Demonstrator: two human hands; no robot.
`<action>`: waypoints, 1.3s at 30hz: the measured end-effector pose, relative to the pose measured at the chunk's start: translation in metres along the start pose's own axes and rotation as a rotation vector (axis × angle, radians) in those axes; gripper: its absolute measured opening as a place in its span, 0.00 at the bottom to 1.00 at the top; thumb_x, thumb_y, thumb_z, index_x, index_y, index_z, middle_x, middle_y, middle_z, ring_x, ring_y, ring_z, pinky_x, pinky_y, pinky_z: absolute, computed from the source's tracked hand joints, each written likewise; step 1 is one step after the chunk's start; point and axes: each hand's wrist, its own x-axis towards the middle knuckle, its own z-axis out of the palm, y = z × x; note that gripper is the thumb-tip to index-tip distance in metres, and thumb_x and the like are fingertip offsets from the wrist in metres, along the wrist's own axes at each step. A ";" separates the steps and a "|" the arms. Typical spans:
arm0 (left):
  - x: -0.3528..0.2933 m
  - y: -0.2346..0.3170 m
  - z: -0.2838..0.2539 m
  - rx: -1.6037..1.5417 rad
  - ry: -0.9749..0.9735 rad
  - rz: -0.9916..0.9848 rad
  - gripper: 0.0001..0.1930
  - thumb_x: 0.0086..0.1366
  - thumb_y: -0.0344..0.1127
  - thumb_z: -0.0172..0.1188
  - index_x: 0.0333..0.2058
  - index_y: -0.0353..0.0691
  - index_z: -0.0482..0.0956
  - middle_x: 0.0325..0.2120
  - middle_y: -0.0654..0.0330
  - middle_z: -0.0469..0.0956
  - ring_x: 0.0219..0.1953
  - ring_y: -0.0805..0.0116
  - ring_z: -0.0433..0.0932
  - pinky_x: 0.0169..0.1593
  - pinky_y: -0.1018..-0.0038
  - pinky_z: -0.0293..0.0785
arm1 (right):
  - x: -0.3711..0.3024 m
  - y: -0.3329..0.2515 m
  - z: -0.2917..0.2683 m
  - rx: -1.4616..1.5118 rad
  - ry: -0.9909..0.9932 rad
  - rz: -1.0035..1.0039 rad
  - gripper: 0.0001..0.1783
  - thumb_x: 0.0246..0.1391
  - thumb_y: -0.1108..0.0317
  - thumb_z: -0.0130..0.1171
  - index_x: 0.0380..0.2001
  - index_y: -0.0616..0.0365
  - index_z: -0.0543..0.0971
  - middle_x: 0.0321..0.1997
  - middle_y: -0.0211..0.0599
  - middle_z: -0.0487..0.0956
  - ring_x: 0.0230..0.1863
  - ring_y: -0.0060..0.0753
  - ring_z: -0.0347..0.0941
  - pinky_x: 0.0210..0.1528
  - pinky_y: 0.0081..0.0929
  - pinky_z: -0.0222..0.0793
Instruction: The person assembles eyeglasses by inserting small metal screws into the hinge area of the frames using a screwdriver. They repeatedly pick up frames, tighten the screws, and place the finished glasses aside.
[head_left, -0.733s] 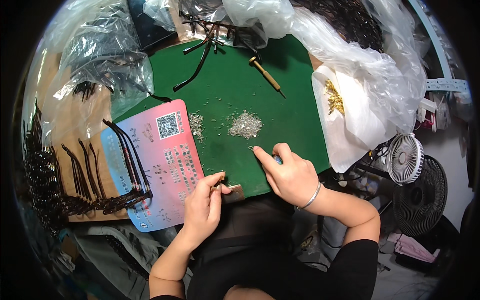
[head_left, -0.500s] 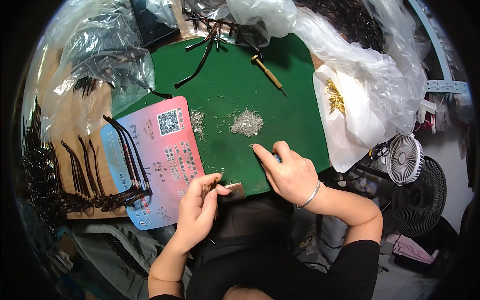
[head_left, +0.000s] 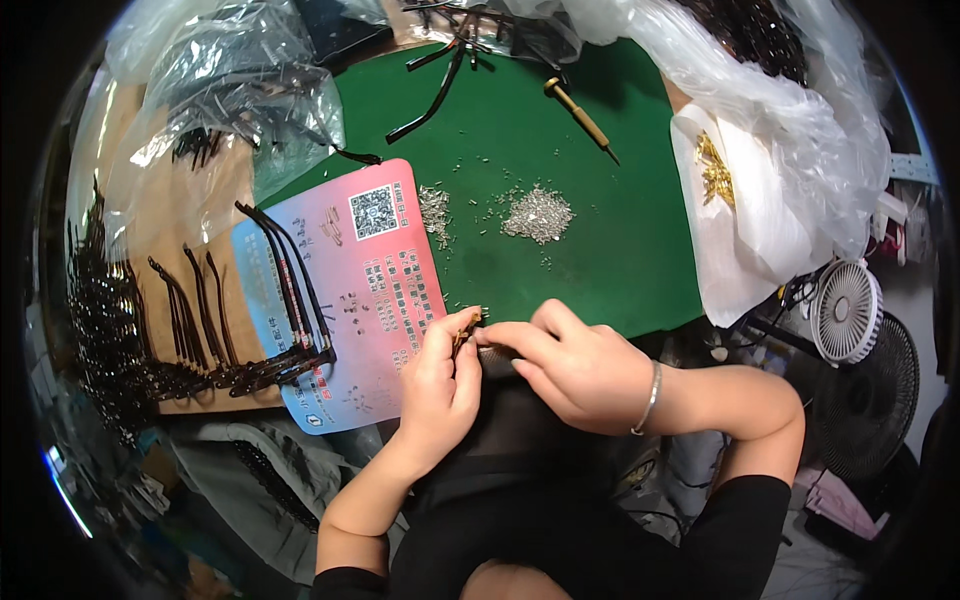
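My left hand [head_left: 440, 385], at the near edge of the green mat, pinches a small gold-brown piece [head_left: 466, 330] between thumb and fingers; its exact kind is too small to tell. My right hand [head_left: 575, 365] comes in from the right, its fingers closed and their tips meeting that piece. Whatever the right fingertips hold is hidden or too tiny to make out. Beyond the hands, a pile of tiny silver screw-like parts [head_left: 538, 214] lies on the green mat [head_left: 610, 270]. A smaller scatter of the same parts [head_left: 434, 212] sits beside the pink-and-blue printed sheet [head_left: 335, 260].
A brass-coloured screwdriver [head_left: 580, 118] lies at the far right of the mat. Dark eyeglass temples [head_left: 285, 270] rest on the sheet and in rows to its left. Gold pieces [head_left: 715, 170] lie on a white cloth [head_left: 712, 270]. Clear plastic bags surround the far side; a white fan [head_left: 846, 312] stands right.
My right hand has moved from near the silver pile back to my left hand, and its fingertips now meet the held piece. The whole view has shifted slightly.
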 end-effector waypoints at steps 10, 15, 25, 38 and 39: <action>-0.002 -0.001 0.012 0.280 0.090 0.128 0.14 0.60 0.19 0.48 0.45 0.30 0.70 0.37 0.50 0.77 0.36 0.65 0.79 0.40 0.75 0.74 | 0.014 0.009 -0.001 0.367 -0.194 0.251 0.18 0.58 0.68 0.45 0.52 0.55 0.65 0.27 0.33 0.68 0.18 0.27 0.68 0.20 0.24 0.69; 0.002 -0.003 0.008 0.281 0.096 0.182 0.15 0.57 0.20 0.50 0.45 0.31 0.71 0.31 0.48 0.77 0.31 0.59 0.80 0.34 0.71 0.75 | 0.028 0.006 -0.020 0.923 -0.455 0.602 0.18 0.63 0.66 0.37 0.54 0.57 0.63 0.24 0.26 0.67 0.16 0.14 0.65 0.17 0.15 0.63; 0.003 -0.006 0.004 0.277 0.075 0.204 0.13 0.57 0.19 0.49 0.43 0.31 0.70 0.28 0.46 0.76 0.29 0.54 0.79 0.32 0.69 0.73 | 0.030 0.006 -0.009 0.869 -0.441 0.565 0.17 0.62 0.63 0.39 0.50 0.61 0.65 0.25 0.27 0.67 0.15 0.15 0.64 0.15 0.16 0.64; 0.009 0.005 0.000 0.020 0.086 0.109 0.25 0.58 0.17 0.48 0.56 0.38 0.63 0.36 0.49 0.78 0.26 0.67 0.78 0.27 0.76 0.75 | -0.005 0.017 -0.009 -0.158 0.141 0.097 0.18 0.56 0.65 0.49 0.50 0.54 0.66 0.36 0.45 0.67 0.27 0.49 0.73 0.29 0.40 0.73; 0.012 -0.005 -0.001 0.116 0.071 0.342 0.25 0.56 0.17 0.50 0.54 0.40 0.67 0.38 0.49 0.78 0.26 0.67 0.78 0.27 0.76 0.75 | -0.003 0.029 -0.005 -0.162 0.196 0.089 0.19 0.56 0.64 0.51 0.50 0.56 0.66 0.37 0.45 0.67 0.29 0.48 0.73 0.30 0.39 0.72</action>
